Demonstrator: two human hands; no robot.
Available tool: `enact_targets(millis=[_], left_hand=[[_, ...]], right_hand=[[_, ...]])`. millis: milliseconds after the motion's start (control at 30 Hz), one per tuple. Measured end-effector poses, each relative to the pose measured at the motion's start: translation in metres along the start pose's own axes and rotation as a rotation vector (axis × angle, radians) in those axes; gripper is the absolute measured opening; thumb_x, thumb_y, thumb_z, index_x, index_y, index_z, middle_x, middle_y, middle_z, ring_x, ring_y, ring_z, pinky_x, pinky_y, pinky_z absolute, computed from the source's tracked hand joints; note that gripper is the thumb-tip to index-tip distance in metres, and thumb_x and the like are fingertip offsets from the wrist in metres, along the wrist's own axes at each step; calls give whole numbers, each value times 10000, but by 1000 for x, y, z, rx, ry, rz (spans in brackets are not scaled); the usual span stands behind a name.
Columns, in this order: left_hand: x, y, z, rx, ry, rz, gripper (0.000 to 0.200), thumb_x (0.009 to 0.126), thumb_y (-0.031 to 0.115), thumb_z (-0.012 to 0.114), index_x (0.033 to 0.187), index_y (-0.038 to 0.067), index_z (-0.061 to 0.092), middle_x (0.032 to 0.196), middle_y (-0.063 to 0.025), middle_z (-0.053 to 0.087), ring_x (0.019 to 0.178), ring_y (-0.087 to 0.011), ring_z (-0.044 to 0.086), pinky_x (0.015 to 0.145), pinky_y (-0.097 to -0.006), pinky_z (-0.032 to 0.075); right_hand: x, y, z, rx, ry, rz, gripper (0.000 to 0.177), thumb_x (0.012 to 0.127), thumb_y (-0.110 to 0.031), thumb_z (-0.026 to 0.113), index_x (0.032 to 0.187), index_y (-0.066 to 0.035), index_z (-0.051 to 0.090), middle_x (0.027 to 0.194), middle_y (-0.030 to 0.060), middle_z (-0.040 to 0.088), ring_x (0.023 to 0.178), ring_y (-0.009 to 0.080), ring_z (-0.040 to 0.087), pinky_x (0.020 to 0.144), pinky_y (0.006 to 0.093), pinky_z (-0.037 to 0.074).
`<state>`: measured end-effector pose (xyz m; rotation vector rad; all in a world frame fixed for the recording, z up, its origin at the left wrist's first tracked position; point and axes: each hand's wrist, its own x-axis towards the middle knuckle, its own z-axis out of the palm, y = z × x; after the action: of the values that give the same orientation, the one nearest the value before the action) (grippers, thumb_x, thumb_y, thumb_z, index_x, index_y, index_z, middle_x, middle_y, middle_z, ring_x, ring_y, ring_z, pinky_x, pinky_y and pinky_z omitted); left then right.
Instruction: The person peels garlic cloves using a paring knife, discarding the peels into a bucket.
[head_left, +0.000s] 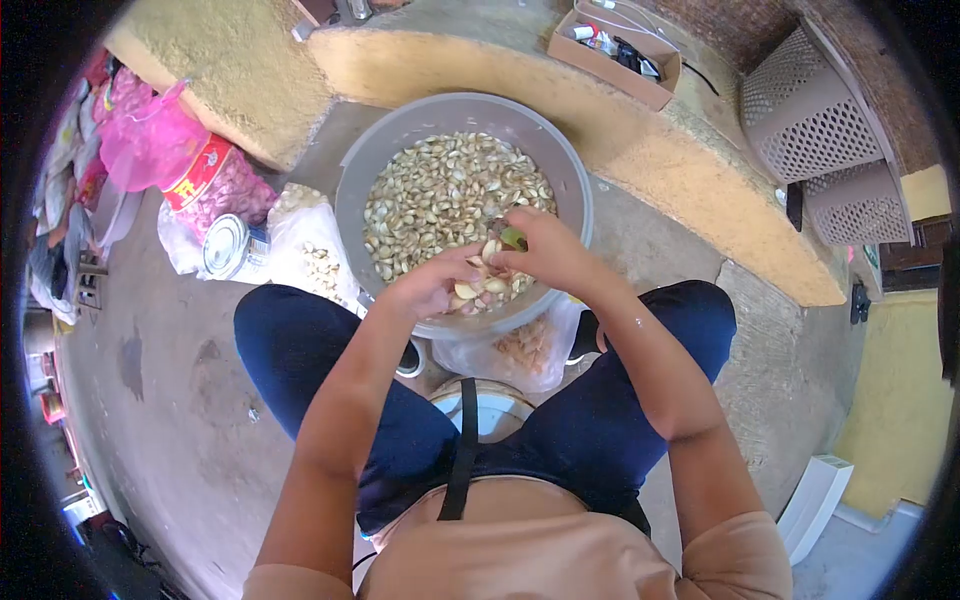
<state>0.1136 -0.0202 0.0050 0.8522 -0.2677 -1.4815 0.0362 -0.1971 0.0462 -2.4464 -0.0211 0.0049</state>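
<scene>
A large round grey tub point(360, 165) stands in front of my legs with many garlic cloves point(455, 185) in it. Both hands meet over its near right side. My left hand point(437, 282) is curled around several pale cloves. My right hand point(548, 250) has its fingers bent close together, touching a garlic clove point(491, 252) between the two hands. Something green point(513, 238) shows at the right fingers, perhaps a small knife's handle; its kind is not clear. More cloves lie below the hands, partly hidden by them.
Left of the tub are a clear bag of cloves point(312, 262), a tin can point(226, 246) and a pink net sack point(235, 185). A plastic bag of peelings point(525, 352) lies under the near rim. Behind runs a low yellow ledge point(640, 150) carrying a cardboard box point(620, 62).
</scene>
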Motion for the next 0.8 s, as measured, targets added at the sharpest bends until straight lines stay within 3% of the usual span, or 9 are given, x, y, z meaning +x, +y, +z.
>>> enact_targets(millis=[67,167,267,367,467,567,667,800], left_hand=[[-11,2,2,-9,2,-6,551,718,123,496,1237,33,335,927,-110,539,694,-173,538,440,-230,411],[-25,1,6,-25,32,-7,571,734,155,499,1267,59,319,932,-96,542,675,-151,542,418,-207,400],[-32,-5,8,-73,51,29,566,752,192,493,1280,85,318,930,-82,544,656,-129,539,394,-178,380],[-28,-20,0,-184,59,70,541,774,185,464,1278,72,303,931,-110,532,635,-162,531,357,-192,390],[-19,-27,0,-225,121,84,529,780,202,463,1274,84,314,918,-102,535,628,-159,525,348,-189,382],[-13,-26,8,-119,203,92,509,793,222,458,1270,108,326,905,-97,541,630,-158,525,347,-199,379],[-6,-29,4,-103,231,97,482,800,216,449,1256,96,349,917,-87,545,634,-151,535,350,-205,382],[1,-30,1,-49,275,78,413,805,222,454,1189,74,424,885,-63,561,635,-137,553,352,-209,379]], right_hand=[[-5,3,11,9,97,-69,364,673,-232,658,868,38,512,795,157,528,724,269,550,638,348,431],[-14,-4,17,219,85,78,321,701,-221,654,837,33,511,673,109,537,550,192,542,490,307,419],[-22,-13,18,290,23,206,380,708,-289,645,864,41,537,706,164,560,633,257,554,580,334,432],[-30,-19,21,598,-50,381,298,731,-235,635,854,22,547,587,100,537,471,157,510,440,289,400],[-38,-18,27,816,-21,483,189,742,-188,633,804,-37,538,521,16,492,410,84,461,372,228,349],[-42,-13,32,891,26,523,193,758,-175,611,822,1,561,524,30,501,407,102,464,375,247,363],[-42,2,46,940,131,525,176,747,-186,629,761,-34,541,515,9,485,399,79,441,371,218,345],[-43,10,49,811,133,490,204,742,-204,634,715,-24,541,507,18,491,410,93,456,376,235,348]])
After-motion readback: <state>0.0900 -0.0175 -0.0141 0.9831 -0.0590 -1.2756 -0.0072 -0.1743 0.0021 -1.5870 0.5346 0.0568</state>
